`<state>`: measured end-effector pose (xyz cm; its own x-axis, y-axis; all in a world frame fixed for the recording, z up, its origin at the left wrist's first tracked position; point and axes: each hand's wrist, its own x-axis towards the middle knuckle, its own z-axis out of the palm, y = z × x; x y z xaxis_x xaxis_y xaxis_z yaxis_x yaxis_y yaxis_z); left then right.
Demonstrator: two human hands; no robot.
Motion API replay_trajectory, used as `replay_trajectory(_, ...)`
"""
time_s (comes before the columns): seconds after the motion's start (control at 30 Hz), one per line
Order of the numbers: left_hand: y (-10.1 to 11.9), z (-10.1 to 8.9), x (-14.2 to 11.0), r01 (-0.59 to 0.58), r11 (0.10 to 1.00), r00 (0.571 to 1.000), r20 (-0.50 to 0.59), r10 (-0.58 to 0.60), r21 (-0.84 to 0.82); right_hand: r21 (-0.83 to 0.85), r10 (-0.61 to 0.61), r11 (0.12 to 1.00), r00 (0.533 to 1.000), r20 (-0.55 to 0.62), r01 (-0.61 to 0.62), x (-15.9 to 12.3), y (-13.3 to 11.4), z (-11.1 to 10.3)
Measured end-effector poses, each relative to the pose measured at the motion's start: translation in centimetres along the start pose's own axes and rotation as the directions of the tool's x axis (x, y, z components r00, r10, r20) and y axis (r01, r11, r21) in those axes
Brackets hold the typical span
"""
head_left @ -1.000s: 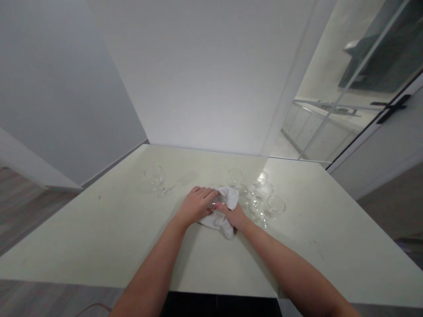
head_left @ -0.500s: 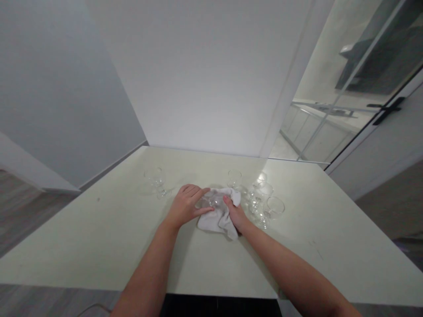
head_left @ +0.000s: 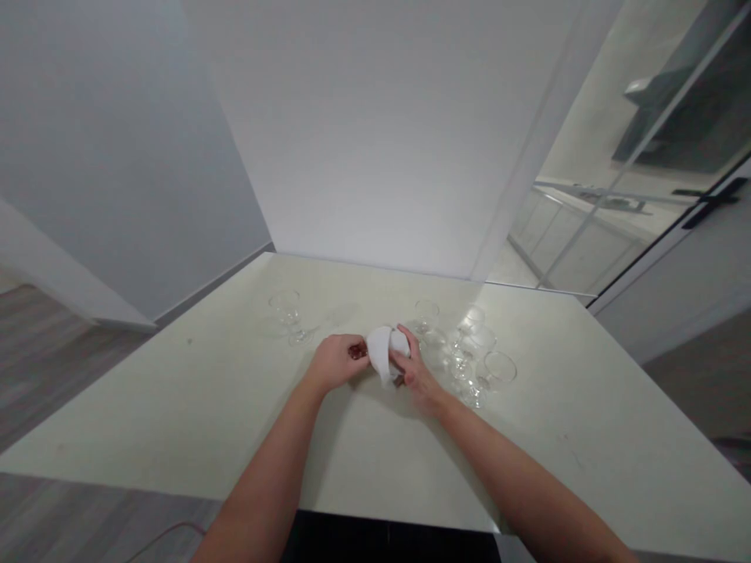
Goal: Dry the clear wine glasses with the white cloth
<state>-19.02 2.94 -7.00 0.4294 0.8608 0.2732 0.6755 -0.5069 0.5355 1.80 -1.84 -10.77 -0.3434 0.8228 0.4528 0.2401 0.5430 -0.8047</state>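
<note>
My left hand (head_left: 338,363) is gripping one end of a glass (head_left: 356,353); my right hand (head_left: 415,378) is clasping white cloth (head_left: 379,349) against the other. I'm holding it between the left glass (head_left: 287,311) and the right cluster of glasses (head_left: 461,365)

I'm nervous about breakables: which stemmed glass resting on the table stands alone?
The leftmost stemmed glass, beyond the left hand; the other resting glasses are grouped to the right of the white cloth.

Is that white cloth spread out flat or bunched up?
Bunched up: the white cloth is gathered into a small bundle in the right hand, rather than laid out on the table.
</note>
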Motion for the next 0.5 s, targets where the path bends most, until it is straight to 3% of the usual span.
replay_trajectory(0.17,0.7,0.3,-0.2,-0.085,0.996,0.996,0.022,0.085,-0.020,-0.060,0.044,0.997,0.991,-0.130,-0.052,0.5,1.2,0.4)
replay_trajectory(0.27,0.8,0.7,-0.1,-0.030,0.980,0.998,-0.065,0.018,-0.196,-0.116,-0.001,0.993,0.992,-0.123,-0.013,0.6,1.2,0.4)
replay_trajectory(0.33,0.7,1.0,0.2,0.103,0.897,0.985,-0.079,-0.151,-0.429,-0.147,-0.028,0.989,0.994,-0.102,0.013,0.6,1.1,0.4)
replay_trajectory(0.4,0.5,1.1,0.5,0.240,0.748,0.954,0.008,-0.300,-0.619,-0.165,-0.044,0.986,0.995,-0.087,0.029,0.6,1.1,0.5)
replay_trajectory(0.47,0.4,1.1,0.6,0.273,0.659,0.943,0.059,-0.328,-0.701,-0.148,-0.026,0.989,0.994,-0.107,0.010,0.6,1.2,0.7)
replay_trajectory(0.5,0.3,1.0,0.6,0.230,0.659,0.953,0.029,-0.302,-0.716,-0.118,0.001,0.993,0.991,-0.136,-0.017,0.5,1.3,0.8)
